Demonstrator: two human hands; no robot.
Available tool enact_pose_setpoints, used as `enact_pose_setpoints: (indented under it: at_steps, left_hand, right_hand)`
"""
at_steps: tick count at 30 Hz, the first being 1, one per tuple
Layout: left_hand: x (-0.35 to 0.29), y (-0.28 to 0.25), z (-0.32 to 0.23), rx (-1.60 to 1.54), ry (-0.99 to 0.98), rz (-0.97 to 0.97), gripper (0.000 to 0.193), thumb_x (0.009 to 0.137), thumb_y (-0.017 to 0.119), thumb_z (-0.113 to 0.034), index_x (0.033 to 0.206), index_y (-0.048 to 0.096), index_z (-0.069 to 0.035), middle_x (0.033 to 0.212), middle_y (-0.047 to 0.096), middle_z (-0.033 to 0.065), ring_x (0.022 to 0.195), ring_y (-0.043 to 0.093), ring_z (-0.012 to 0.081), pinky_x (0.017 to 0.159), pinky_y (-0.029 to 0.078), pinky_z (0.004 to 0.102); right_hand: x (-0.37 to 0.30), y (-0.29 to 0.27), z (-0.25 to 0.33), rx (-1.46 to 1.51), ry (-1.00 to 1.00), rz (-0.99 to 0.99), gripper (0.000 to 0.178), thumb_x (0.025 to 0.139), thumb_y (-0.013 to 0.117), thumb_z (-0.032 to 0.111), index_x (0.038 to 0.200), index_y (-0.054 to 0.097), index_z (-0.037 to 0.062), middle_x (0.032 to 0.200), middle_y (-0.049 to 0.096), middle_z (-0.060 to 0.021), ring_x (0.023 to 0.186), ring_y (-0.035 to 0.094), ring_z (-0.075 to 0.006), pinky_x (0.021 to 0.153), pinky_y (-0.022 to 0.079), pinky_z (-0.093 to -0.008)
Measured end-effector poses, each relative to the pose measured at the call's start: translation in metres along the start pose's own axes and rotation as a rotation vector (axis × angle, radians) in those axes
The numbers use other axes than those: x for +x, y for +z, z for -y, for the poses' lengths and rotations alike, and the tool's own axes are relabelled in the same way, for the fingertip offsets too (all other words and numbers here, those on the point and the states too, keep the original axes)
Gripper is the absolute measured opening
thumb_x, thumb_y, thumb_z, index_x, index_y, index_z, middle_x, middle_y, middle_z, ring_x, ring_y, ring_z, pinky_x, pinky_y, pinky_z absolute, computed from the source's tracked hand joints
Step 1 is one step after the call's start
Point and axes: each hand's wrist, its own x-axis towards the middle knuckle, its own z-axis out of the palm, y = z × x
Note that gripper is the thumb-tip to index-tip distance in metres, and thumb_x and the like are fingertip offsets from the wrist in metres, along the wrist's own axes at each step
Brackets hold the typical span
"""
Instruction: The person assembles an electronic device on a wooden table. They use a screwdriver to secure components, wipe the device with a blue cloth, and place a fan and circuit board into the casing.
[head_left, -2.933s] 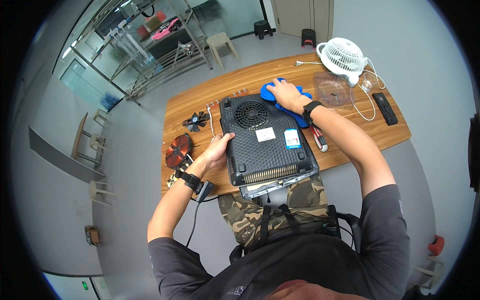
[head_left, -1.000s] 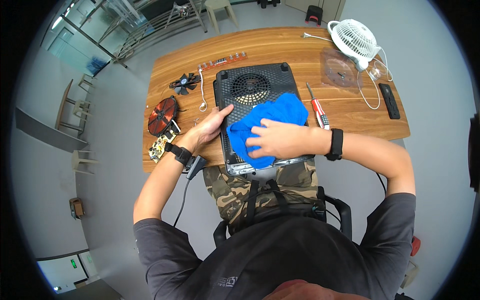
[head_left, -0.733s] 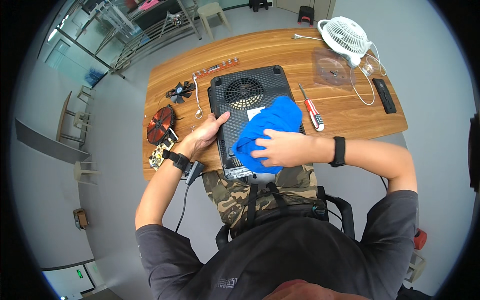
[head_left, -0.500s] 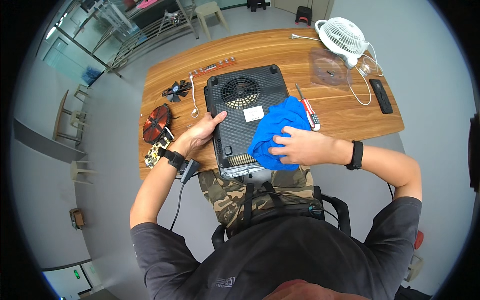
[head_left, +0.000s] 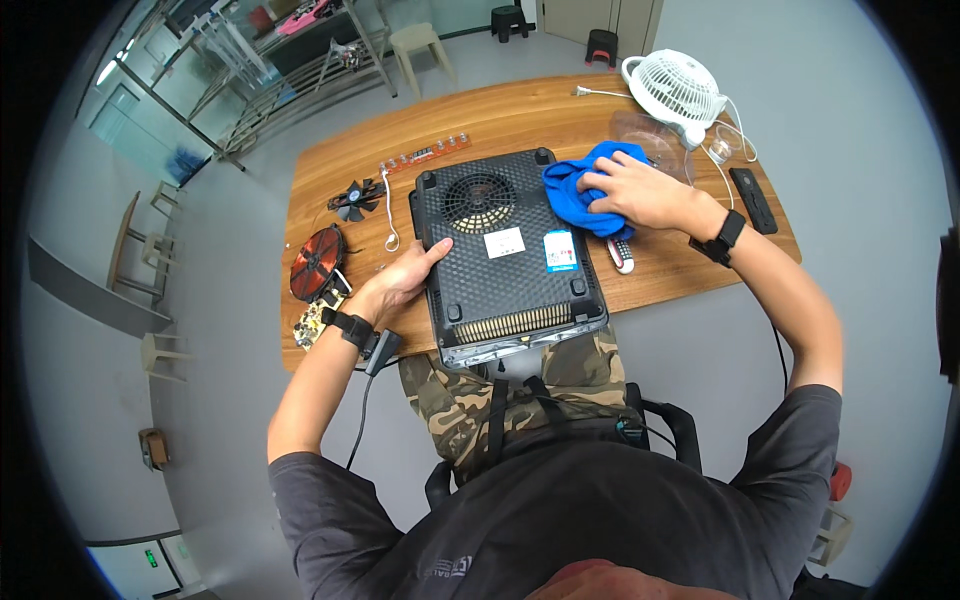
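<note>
A black induction cooker housing (head_left: 490,285) lies with its vented underside up and its front edge jutting past the table edge. My left hand (head_left: 405,272) grips its left side, the thumb on top and the other fingers partly hidden. A crumpled blue cloth (head_left: 567,195) is bunched under the curled fingers of my right hand (head_left: 640,188), against the housing's far right edge. The fan grille (head_left: 478,203), a white label (head_left: 504,243) and a blue-and-white label (head_left: 561,251) show on the underside. Beside the cloth, a screwdriver handle (head_left: 621,256) pokes out, the rest of it covered.
Left of the housing lie a copper coil disc (head_left: 318,263), a circuit board (head_left: 316,318), a small black fan (head_left: 355,201) and an orange button strip (head_left: 425,153) with a white cable. At the far right are a white fan (head_left: 678,85), a clear plastic tray (head_left: 650,135) and a black panel (head_left: 753,200).
My right hand has swept the cloth away and to the right, from the near right of the underside to its far right edge, uncovering the blue-and-white label. My left hand keeps its hold.
</note>
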Motion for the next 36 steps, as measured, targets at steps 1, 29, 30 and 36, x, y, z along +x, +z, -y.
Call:
enact_pose_setpoints:
  at_steps: [1,29,30,36]
  left_hand:
    - [0.0,0.003,-0.002,0.0,-0.005,-0.001,0.068,0.103,0.06,-0.039,0.146,0.034,0.007,0.138,0.056,0.015,0.124,0.057,0.0235,0.11,0.045,0.0389]
    - [-0.005,0.006,-0.004,0.07,0.034,-0.054,0.082,0.101,0.063,-0.041,0.15,0.022,0.01,0.144,0.048,0.0192,0.131,0.049,0.0247,0.113,0.042,0.0396]
    - [-0.005,0.005,-0.002,0.071,0.049,-0.045,0.082,0.101,0.063,-0.041,0.15,0.022,0.01,0.144,0.048,0.0195,0.131,0.049,0.0248,0.114,0.042,0.0396]
    - [0.004,-0.003,0.007,0.043,0.044,-0.063,0.082,0.101,0.064,-0.04,0.149,0.022,0.011,0.143,0.049,0.0202,0.13,0.051,0.0254,0.113,0.042,0.0401]
  right_hand:
    - [-0.003,0.007,-0.008,-0.005,0.033,0.014,0.026,0.074,0.073,0.012,0.1,0.074,0.0127,0.127,0.058,-0.0046,0.111,0.052,-0.0248,0.094,0.042,-0.0392]
    - [0.03,0.053,-0.016,-0.069,0.499,0.175,0.079,0.075,0.085,0.029,0.145,0.049,0.0218,0.141,0.046,-0.0172,0.126,0.048,-0.0366,0.103,0.046,-0.0484]
    - [0.029,0.056,-0.019,-0.078,0.527,0.207,0.079,0.075,0.085,0.03,0.146,0.049,0.0225,0.142,0.046,-0.0163,0.127,0.048,-0.0363,0.102,0.047,-0.048]
    - [0.049,0.081,-0.036,-0.14,0.559,0.331,0.06,0.081,0.078,0.025,0.137,0.056,0.0195,0.129,0.056,-0.0161,0.116,0.059,-0.0374,0.092,0.054,-0.0438]
